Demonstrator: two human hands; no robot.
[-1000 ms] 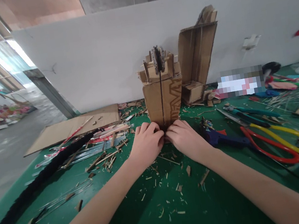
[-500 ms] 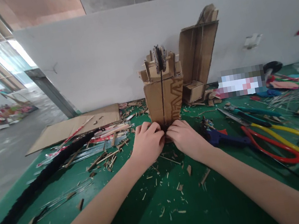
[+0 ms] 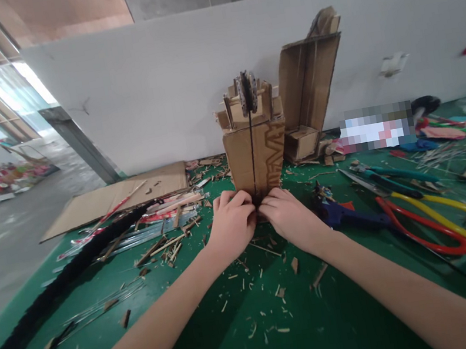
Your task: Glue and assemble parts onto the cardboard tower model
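Note:
An upright cardboard tower [image 3: 238, 150] stands in front of me, with a wheel [image 3: 247, 93] mounted on a stick axle at its top. From the wheel a taut black cord [image 3: 253, 153] runs down the tower's front face to its foot. My left hand [image 3: 232, 222] is closed there, its thumb and fingers pinched together at the cord's lower end. Opposite it, my right hand [image 3: 286, 213] is also closed, fingertips pinched at the same spot. The fingers cover the cord's end and the tower's lower edge.
Scissors [image 3: 429, 225] with red and yellow handles and a blue-handled tool [image 3: 351, 217] lie right. Behind stands another cardboard piece [image 3: 309, 78]. A long black fuzzy strip [image 3: 66, 277], sticks and a cardboard sheet [image 3: 128, 189] lie left. Scraps litter the green tabletop [image 3: 225, 342].
The top of the tower and its wheel have shifted slightly left. Both hands stay pinched at the foot of the tower, almost unmoved.

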